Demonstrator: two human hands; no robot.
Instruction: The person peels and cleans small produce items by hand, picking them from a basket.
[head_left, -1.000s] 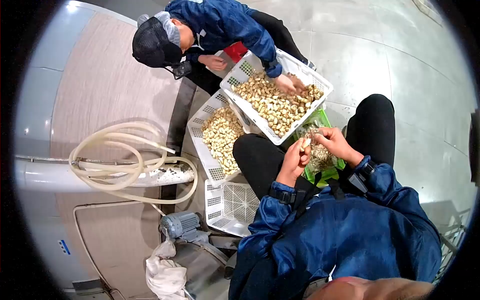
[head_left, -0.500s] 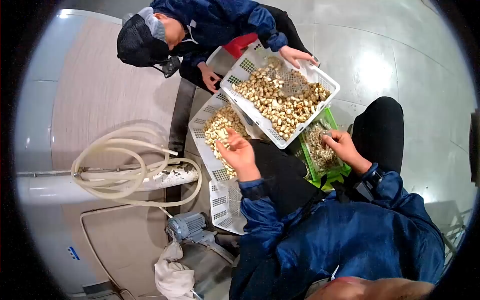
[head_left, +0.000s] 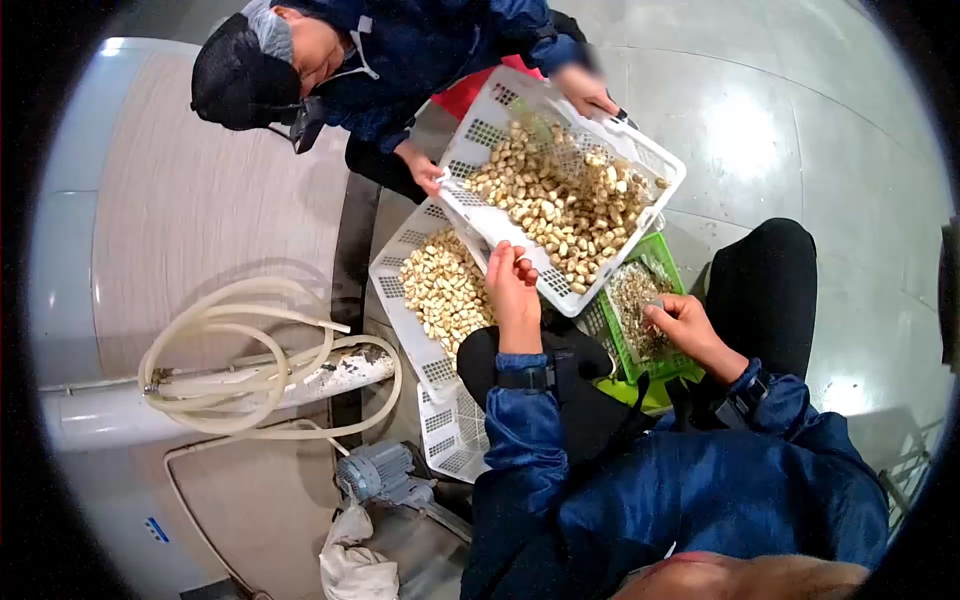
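the right hand (head_left: 692,328) has its thumb and forefinger pinched on a small greyish object (head_left: 656,303) — too little shows to say what it is. just under that pinch sits a green basket (head_left: 668,262) of brownish scraps (head_left: 632,300). off to the left of the pinch, the left hand (head_left: 513,290) is raised in front of the upper white crate (head_left: 490,215), fingers loosely curled; i can't tell whether anything is between them, or whether they touch the crate.

up and left from the pinch, that crate holds brown-and-cream mushroom-like pieces (head_left: 570,215), with a co-worker's hands (head_left: 590,92) on its rim. farther left, past the left hand, the lower white crate (head_left: 390,275) holds paler pieces (head_left: 440,285).

to my eye, it's best to take one piece at a time in the left fingertips, lightly — they look easy to bruise — and carry it to the pinch rather than swing the greyish object over. working low above the basket should catch loose bits. i'd keep the left fingers off the rim too, since a shifting crate could nip them.
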